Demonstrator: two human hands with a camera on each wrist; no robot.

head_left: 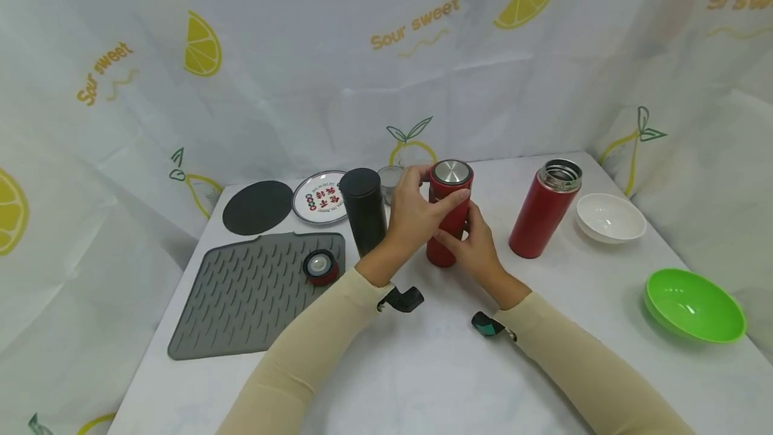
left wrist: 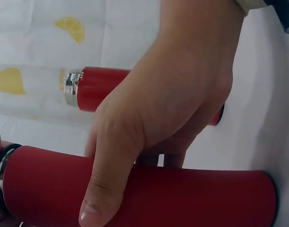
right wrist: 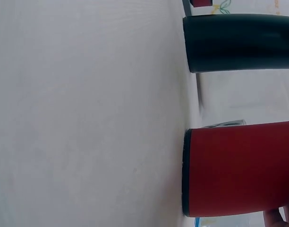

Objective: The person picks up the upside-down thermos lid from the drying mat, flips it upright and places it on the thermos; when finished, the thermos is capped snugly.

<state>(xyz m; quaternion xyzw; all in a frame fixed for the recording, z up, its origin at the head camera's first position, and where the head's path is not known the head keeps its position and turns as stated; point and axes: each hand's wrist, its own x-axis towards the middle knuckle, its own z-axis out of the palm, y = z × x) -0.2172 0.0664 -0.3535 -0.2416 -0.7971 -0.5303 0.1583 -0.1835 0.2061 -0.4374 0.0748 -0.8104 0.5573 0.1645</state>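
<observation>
Fingers of both hands wrap the capped red flask [head_left: 448, 217], standing upright mid-table: the left hand [head_left: 417, 210] high near its steel-topped lid [head_left: 451, 171], the right hand [head_left: 477, 244] low on the body. It looks like steadying before twisting; a firm lower grip seems needed.

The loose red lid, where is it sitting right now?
In the head view, the red lid lies on the grey ridged mat's far right corner, left of the black flask.

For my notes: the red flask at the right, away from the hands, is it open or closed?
Open: the red flask shows a bare steel mouth without lid.
</observation>
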